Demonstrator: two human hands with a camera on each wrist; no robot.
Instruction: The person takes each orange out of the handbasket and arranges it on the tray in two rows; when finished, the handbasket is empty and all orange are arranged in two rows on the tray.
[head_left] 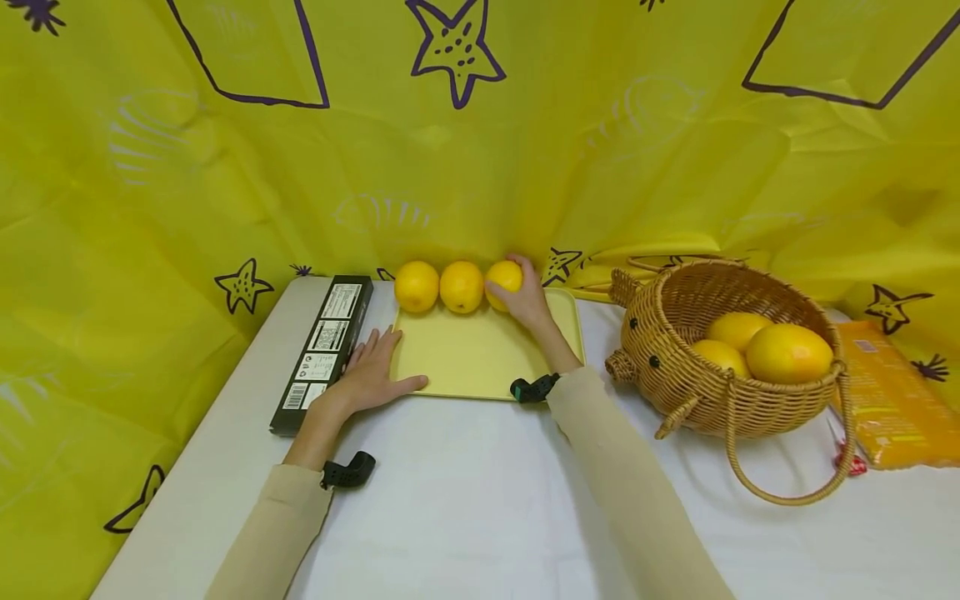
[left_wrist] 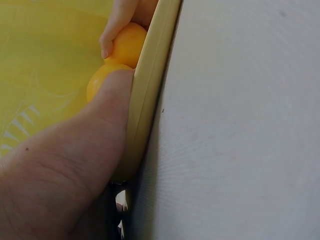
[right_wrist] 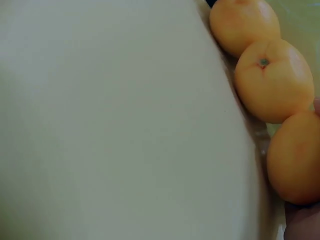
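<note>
Three round orange-yellow fruits, apparently oranges, form a row along the far edge of a pale yellow tray. My right hand grips the rightmost orange, thumb on its near side and fingers behind. Beside it sit the middle orange and the left orange; in the right wrist view the middle orange shows its stem end. My left hand lies with fingers spread at the tray's left edge, thumb along its near left corner. In the left wrist view that thumb is against the tray rim.
A long black box lies left of the tray. To the right stands a wicker animal-shaped basket holding three yellow-orange fruits, its handle hanging forward. Beyond it are an orange packet and a small red wrapped item. Yellow patterned cloth hangs behind.
</note>
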